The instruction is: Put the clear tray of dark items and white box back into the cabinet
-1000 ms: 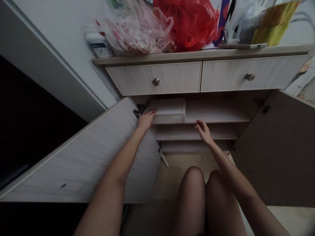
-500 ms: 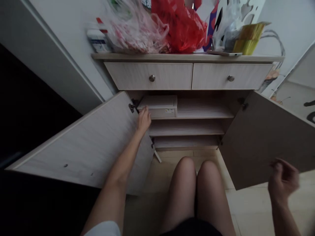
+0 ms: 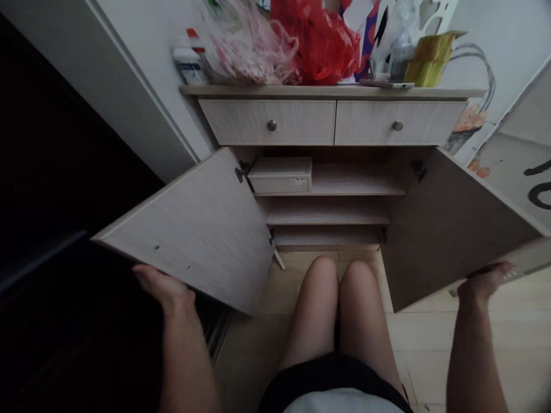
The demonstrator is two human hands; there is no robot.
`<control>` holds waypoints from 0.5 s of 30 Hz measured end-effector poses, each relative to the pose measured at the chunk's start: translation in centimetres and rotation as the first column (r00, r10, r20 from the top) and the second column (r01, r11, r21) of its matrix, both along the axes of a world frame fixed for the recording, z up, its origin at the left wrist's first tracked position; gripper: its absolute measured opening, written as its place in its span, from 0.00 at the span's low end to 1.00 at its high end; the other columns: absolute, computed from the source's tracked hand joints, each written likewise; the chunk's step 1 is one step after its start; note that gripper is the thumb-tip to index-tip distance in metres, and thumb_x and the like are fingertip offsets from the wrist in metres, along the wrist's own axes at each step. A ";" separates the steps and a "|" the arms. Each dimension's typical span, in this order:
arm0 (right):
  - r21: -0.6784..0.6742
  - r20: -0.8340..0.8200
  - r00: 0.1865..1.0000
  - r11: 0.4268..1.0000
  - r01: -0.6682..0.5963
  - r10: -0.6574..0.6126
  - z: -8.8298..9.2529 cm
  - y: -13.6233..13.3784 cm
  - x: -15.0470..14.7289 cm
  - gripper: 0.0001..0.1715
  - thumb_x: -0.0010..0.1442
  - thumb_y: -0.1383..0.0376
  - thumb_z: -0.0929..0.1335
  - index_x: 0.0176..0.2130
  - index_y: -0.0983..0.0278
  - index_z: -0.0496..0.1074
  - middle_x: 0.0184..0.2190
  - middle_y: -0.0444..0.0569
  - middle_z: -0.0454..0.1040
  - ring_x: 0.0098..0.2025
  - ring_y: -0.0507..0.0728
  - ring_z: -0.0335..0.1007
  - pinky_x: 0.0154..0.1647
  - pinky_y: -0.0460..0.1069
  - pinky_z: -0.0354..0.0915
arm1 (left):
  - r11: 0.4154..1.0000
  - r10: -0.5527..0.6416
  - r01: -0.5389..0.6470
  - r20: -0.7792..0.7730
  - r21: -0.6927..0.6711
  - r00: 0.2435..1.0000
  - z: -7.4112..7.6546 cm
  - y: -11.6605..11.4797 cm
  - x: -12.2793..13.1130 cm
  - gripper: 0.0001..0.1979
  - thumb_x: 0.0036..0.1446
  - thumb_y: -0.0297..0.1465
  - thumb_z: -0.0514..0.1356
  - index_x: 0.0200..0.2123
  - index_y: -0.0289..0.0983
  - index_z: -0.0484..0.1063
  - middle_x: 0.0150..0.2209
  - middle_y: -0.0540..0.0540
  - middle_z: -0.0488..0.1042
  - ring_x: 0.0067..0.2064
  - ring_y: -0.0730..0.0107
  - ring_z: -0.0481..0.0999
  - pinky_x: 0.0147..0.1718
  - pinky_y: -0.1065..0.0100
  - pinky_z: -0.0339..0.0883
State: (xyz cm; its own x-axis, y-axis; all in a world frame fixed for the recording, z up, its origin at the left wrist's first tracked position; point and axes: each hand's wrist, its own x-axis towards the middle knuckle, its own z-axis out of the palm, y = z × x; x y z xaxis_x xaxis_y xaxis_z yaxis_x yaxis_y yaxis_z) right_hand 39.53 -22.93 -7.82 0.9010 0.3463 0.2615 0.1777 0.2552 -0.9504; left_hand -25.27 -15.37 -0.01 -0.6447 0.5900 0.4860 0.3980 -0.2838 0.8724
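Note:
Both doors of a pale wooden cabinet stand swung outward. My left hand (image 3: 166, 287) is at the lower outer edge of the left door (image 3: 193, 223), its fingers partly hidden behind the panel. At the lower outer edge of the right door (image 3: 456, 229), my right hand (image 3: 484, 281) touches the panel, with most fingers hidden beneath or behind it. A white box with a small label (image 3: 279, 175) sits at the left of the upper shelf (image 3: 357, 179), away from both hands.
On the cabinet top (image 3: 336, 92) are a white bottle (image 3: 189, 66), a pinkish plastic bag (image 3: 249, 49), a red bag (image 3: 321, 46) and a yellow container (image 3: 428, 60). Two closed drawers (image 3: 275, 123) sit below it. The person's knees are in front of the shelves.
My left hand has moved from the white box to the left door's outer edge. My right hand has come up to the right door. Both doors have turned somewhat inward.

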 end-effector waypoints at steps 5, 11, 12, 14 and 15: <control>0.005 0.143 0.981 0.991 -0.133 0.131 0.2 1.5 -9.1 0.31 0.61 0.39 0.59 0.46 0.61 0.64 0.37 0.49 0.70 0.38 0.58 0.69 0.38 0.54 0.67 | 0.971 0.158 -0.176 0.114 0.163 0.981 -4.0 0.4 5.8 0.22 0.59 0.49 0.49 0.46 0.40 0.68 0.43 0.44 0.75 0.47 0.56 0.75 0.48 0.52 0.71; -0.133 0.317 0.817 0.875 -0.465 0.483 3.5 7.8 -16.8 0.26 0.63 0.42 0.61 0.43 0.61 0.62 0.31 0.47 0.74 0.34 0.57 0.72 0.41 0.55 0.67 | 0.987 -0.142 0.158 -0.274 0.037 0.951 -4.8 3.6 15.4 0.16 0.59 0.45 0.55 0.39 0.39 0.69 0.35 0.42 0.76 0.37 0.61 0.77 0.39 0.61 0.73; -0.157 0.329 0.805 0.869 -0.470 0.495 3.8 8.3 -17.2 0.26 0.63 0.42 0.61 0.42 0.61 0.62 0.30 0.48 0.74 0.34 0.57 0.73 0.40 0.55 0.67 | 0.981 -0.179 0.194 -0.311 0.018 0.933 -4.5 3.9 16.2 0.15 0.60 0.45 0.54 0.39 0.39 0.69 0.35 0.41 0.76 0.37 0.61 0.77 0.39 0.61 0.73; -0.186 0.338 0.796 0.865 -0.466 0.502 3.7 8.2 -17.0 0.26 0.63 0.42 0.61 0.41 0.61 0.63 0.31 0.49 0.75 0.34 0.57 0.73 0.39 0.55 0.68 | 0.978 -0.195 0.209 -0.342 0.002 0.919 -4.4 4.0 16.4 0.14 0.61 0.44 0.53 0.40 0.40 0.68 0.35 0.41 0.76 0.38 0.60 0.78 0.39 0.61 0.72; -0.190 0.338 0.803 0.871 -0.453 0.492 3.4 7.5 -16.3 0.26 0.63 0.42 0.61 0.41 0.61 0.63 0.31 0.49 0.75 0.34 0.57 0.73 0.39 0.55 0.68 | 0.982 -0.176 0.189 -0.339 0.005 0.924 -4.7 3.7 15.6 0.14 0.62 0.44 0.53 0.40 0.40 0.68 0.35 0.41 0.76 0.38 0.60 0.77 0.39 0.61 0.72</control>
